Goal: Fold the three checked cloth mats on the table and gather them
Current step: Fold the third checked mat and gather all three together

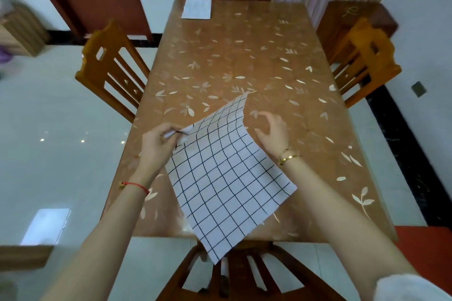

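Observation:
A white cloth mat with a black grid [225, 178] is held up above the near half of the table, tilted, its lowest corner hanging past the table's front edge. My left hand [161, 142] pinches the mat's left corner. My right hand [274, 132] hovers just right of the mat's raised far edge, fingers spread, touching nothing. A folded white checked mat [197, 8] lies flat at the far left end of the table. I see no third mat.
The table [256, 56] has a brown, leaf-patterned glossy cover. Wooden chairs stand at the left [110, 73], the right [364, 61] and the near side [244, 273]. A dark wooden cabinet [352, 17] stands at the back right.

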